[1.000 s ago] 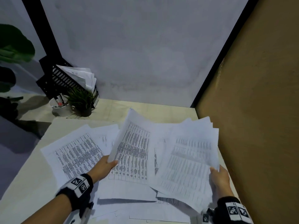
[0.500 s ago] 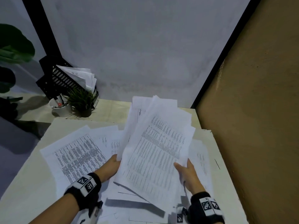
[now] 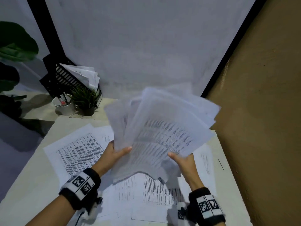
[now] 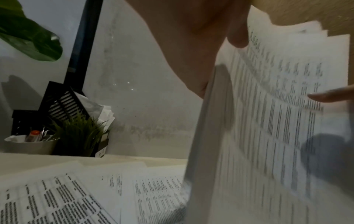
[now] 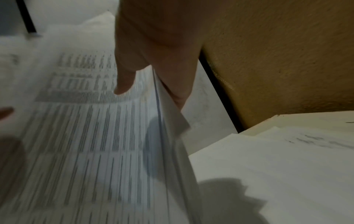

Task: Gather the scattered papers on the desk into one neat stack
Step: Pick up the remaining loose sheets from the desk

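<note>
Cream desk (image 3: 29,175) in a grey-walled corner, strewn with printed sheets.

Left hand (image 3: 114,154) and right hand (image 3: 184,160) grip a fanned bundle of white printed papers (image 3: 162,132), held raised and tilted above the desk, thumbs on top, fingers behind. Loose printed sheets (image 3: 78,154) lie flat beneath and to the left. Black slotted file rack (image 3: 63,77), white pen cup (image 3: 65,106) and small potted plant (image 3: 84,100) stand at the rear left.

Held bundle (image 3: 162,136) above loose sheets (image 3: 78,152) on desk (image 3: 24,185).
</note>
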{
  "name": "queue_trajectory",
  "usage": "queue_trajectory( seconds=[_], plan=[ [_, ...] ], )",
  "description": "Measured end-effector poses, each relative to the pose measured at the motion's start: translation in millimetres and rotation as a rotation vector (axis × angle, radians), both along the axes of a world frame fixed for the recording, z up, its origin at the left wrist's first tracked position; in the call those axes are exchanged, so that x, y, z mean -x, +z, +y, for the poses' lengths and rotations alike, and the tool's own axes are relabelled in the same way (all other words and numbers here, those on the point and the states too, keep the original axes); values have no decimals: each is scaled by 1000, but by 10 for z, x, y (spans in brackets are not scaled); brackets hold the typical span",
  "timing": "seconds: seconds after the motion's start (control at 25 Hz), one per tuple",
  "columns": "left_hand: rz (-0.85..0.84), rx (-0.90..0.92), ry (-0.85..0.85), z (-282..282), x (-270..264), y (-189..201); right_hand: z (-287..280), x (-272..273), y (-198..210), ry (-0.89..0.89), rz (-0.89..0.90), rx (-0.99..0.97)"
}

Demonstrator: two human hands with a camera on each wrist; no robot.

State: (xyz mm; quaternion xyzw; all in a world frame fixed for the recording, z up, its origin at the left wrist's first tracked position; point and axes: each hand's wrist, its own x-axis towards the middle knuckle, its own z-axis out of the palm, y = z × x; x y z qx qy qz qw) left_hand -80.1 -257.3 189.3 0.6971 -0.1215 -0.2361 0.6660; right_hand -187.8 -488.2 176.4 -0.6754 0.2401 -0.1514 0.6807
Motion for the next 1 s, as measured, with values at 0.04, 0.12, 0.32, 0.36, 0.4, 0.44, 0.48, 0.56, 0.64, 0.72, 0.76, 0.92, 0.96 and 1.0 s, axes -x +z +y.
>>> queue_trajectory(
  seconds=[0.04,0.12,0.32,0.36,0.4,0.44,0.48,0.56,0.64,0.72,0.76,0.92,0.96,1.0],
  plan=[
    [1,-15,-5,-3,23,10,26,-32,-5,25,-4,3],
    [-66,-7,-49,-47,45,67,60,-90,28,37,-14,11],
    [-121,123,22,-35,20,165,42,-131,181,97,-97,-36],
    [-105,112,15,-11,26,113,66,-119,145,136,-63,-33],
    [-74,71,-13,10,44,34,103,-103,81,173,1,-28],
    [-26,2,-37,25,60,-75,140,-100,1,196,70,-17],
    [23,-73,-54,26,73,-168,167,-109,-65,203,126,-4],
    [63,-207,-90,51,62,-332,166,-180,-151,207,193,31],
    [-1,-286,-83,80,43,-426,126,-269,-202,207,213,60],
    [-48,-344,6,115,-4,-444,65,-309,-303,170,240,107],
    [-48,-363,66,150,-26,-442,32,-310,-399,133,307,155],
    [-43,-420,216,467,-79,-475,15,-206,-990,210,960,630],
    [-39,-431,232,565,-75,-487,60,-202,-1077,264,1065,702],
    [-26,-449,244,666,-70,-521,109,-229,-1136,299,1115,732]
  ],
)
